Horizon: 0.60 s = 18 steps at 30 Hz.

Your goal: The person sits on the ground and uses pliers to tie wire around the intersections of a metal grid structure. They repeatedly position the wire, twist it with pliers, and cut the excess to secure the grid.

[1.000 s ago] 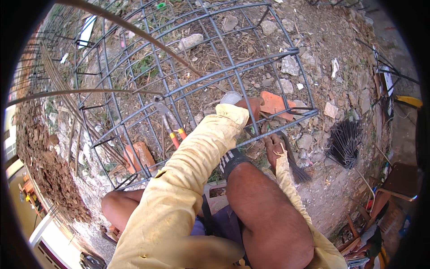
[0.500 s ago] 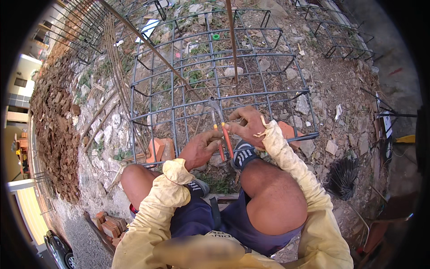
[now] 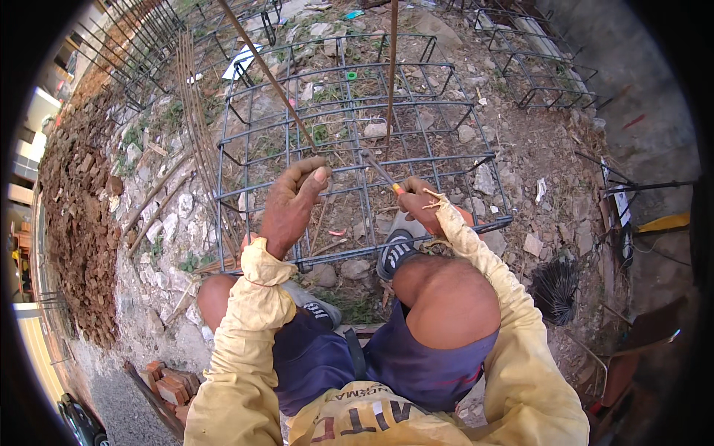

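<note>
My right hand [image 3: 422, 207] is closed round the orange handles of a pair of pincers [image 3: 385, 175]. Their metal jaws point up and left, at a crossing of bars in the rebar cage [image 3: 364, 195]. Left of them, my left hand [image 3: 290, 204] is raised over the cage with its fingers curled and the thumb against them. Whatever may be between those fingers is too small to make out. The cage lies before my knees, its near bar close to my shoes.
Two rusty rods [image 3: 390, 82] slant across the cage. Another cage [image 3: 532, 63] lies at the far right. A bundle of dark wire [image 3: 554, 291] rests right of my knee. Stacked bricks [image 3: 172, 384] sit at the lower left, near a soil heap [image 3: 82, 223]. Rubble covers the ground.
My left hand has come off the pincers and moved up and left. My right hand keeps the pincers, now tilted to the left, handles closer together within the grip.
</note>
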Motion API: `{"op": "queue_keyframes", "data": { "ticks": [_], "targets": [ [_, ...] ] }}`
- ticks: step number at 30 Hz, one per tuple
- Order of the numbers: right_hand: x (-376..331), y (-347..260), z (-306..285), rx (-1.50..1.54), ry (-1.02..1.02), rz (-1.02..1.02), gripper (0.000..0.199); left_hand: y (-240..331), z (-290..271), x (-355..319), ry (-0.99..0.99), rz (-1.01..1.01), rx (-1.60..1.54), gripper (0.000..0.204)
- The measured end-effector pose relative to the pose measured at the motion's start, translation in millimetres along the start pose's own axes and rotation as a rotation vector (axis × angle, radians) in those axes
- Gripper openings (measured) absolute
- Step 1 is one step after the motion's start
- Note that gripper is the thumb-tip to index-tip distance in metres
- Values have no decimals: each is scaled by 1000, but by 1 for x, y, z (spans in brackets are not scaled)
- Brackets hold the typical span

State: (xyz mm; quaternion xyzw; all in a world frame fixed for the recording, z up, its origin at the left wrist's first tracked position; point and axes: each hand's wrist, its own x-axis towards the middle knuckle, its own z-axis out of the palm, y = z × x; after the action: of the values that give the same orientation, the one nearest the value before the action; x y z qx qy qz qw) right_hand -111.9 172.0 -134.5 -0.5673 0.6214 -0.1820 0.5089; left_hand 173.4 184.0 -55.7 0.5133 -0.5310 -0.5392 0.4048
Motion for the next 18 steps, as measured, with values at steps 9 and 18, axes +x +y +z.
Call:
{"op": "queue_keyframes", "data": {
  "ticks": [9,18],
  "targets": [
    [-186,83,-79,614,224,108,33,163,77,201,44,633,-359,77],
    [-216,232,-29,413,328,523,26,175,120,205,-64,575,-203,71]
  ]
}}
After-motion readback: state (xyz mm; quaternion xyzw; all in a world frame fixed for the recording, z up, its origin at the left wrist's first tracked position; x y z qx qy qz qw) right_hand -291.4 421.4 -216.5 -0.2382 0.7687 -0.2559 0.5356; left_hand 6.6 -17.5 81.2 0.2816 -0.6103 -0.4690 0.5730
